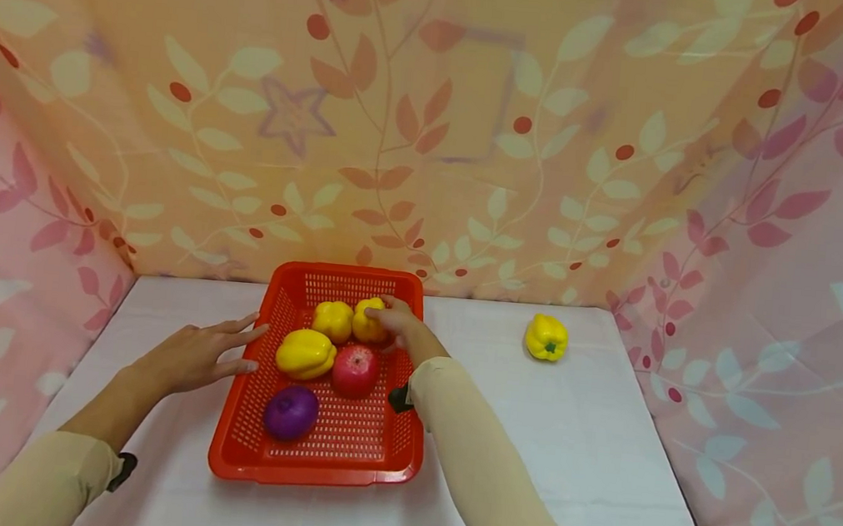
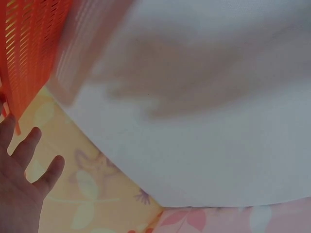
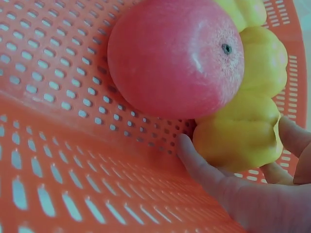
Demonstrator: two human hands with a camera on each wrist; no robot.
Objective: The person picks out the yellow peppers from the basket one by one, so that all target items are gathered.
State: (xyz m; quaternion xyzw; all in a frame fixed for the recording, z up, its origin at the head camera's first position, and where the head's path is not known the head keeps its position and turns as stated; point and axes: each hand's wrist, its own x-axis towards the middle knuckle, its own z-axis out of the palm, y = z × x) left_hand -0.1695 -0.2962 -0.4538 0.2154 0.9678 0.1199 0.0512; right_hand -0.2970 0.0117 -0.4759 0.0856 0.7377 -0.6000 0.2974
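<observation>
Bell pepper (image 1: 365, 327), yellow, gripped by right hand (image 1: 404, 324) inside red plastic basket (image 1: 301, 476), left hand (image 1: 191, 356) held at rim (image 1: 235, 401), fingers (image 2: 28, 144) spread wide

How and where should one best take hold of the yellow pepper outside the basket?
Probably grip the yellow pepper by its bulging opposite sides, with the right hand coming from above: its short green stem faces the near side, offering little hold, while both flanks stand free.

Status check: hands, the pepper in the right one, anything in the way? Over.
Right hand gripping yellow pepper, inside red basket. Left hand splayed by basket's left rim. Red fruit and another yellow pepper close alongside.
</observation>
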